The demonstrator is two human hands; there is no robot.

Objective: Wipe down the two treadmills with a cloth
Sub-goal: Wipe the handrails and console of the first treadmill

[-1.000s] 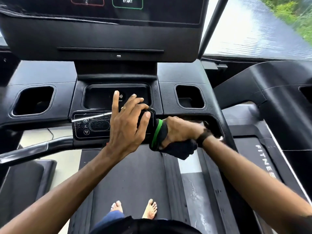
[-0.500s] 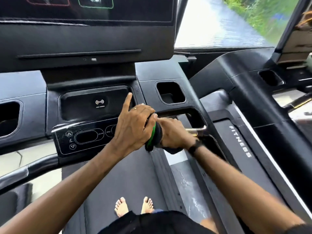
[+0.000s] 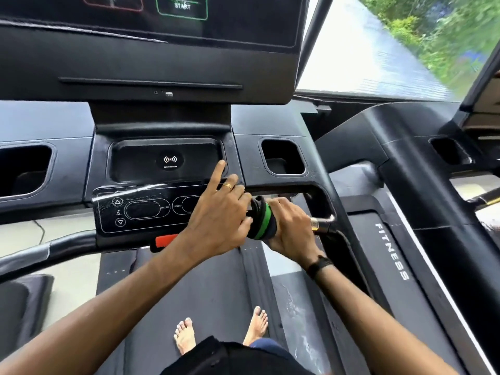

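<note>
Evidently mid-wipe: just right of the control panel point(image 3: 151, 209), the right hand point(image 3: 290, 231) wraps the dark, green-edged cloth point(image 3: 261, 217) round the treadmill's handlebar point(image 3: 320, 221), its grip holding cloth there. The left hand point(image 3: 216, 226) pinches the cloth's edge, probably steadying it.
</note>
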